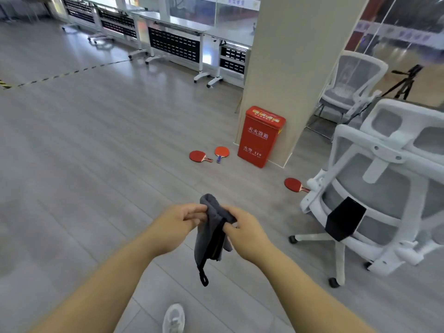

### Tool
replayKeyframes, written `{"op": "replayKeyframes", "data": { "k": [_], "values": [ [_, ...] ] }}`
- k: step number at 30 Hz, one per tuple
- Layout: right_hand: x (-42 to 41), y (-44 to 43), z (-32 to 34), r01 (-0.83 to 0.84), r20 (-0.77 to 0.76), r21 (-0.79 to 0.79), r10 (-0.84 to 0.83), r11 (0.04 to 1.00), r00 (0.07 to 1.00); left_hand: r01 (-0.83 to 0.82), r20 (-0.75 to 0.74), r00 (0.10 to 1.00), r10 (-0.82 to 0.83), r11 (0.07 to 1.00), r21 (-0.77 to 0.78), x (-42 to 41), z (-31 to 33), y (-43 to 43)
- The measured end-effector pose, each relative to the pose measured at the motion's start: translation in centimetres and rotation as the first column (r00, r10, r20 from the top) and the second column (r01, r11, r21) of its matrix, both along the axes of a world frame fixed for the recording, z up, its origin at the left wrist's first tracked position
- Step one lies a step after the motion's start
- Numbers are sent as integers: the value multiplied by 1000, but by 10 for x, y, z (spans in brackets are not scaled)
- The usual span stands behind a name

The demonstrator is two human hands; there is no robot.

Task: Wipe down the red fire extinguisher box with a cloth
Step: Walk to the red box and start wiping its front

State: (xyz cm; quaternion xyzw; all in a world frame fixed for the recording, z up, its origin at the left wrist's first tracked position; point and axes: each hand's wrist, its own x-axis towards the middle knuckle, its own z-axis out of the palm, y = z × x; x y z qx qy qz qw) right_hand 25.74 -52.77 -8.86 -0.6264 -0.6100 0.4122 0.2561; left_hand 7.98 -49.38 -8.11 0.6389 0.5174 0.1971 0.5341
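— How many of each thing?
— One red fire extinguisher box (pixel 260 138), upright on the floor with its back against a beige pillar (pixel 288 56). One grey cloth (pixel 209 227). Three red paddles lie flat. The first paddle (pixel 198 155) and second paddle (pixel 221 152) are side by side just left of the box. The third paddle (pixel 293 183) is in front of it to the right.
— Chairs?
— Two, white with grey mesh. The near chair (pixel 374 188) is right of the box, and the far chair (pixel 348 82) is behind it, past the pillar. One black tripod (pixel 406 82) stands beyond that.
— And the hands?
— Two. The left hand (pixel 177 224) and right hand (pixel 247 230) both pinch the cloth's top with curled fingers. The cloth hangs between them, well short of the box and not touching it. A black loop dangles at its lower end.
— The room?
— Grey plank floor (pixel 96 152). A stripe of yellow-and-black tape (pixel 60 75) runs far left of the box. A row of white desks (pixel 173 32) on castors stands behind it, along glass panels.
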Motion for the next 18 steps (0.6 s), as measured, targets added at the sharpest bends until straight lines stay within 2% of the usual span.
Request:
{"op": "replayKeyframes", "data": {
  "k": [3, 6, 8, 12, 15, 18],
  "values": [
    [24, 38, -5, 43, -36, -25, -44, 999, 998, 27, -53, 998, -23, 997, 71, 17, -5, 38],
    [48, 81, -6, 1, -26, -41, -2, 999, 1000, 124, -279, 960, -36, 945, 304, 34, -10, 82],
    [64, 112, -4, -46, -22, -58, 45, 997, 999, 173, -368, 929, -24, 910, 377, 48, -8, 115],
    [93, 178, 1, -51, -38, -42, 49, 998, 998, 279, -352, 922, -159, 904, 323, 80, -8, 194],
    [116, 224, 0, 28, -69, -44, -31, 999, 997, 388, -341, 897, -283, 872, 297, 107, -2, 253],
    [141, 263, -1, 139, -132, -45, -144, 989, 981, 418, -354, 886, -299, 845, 332, 137, 4, 302]
  ]
}}
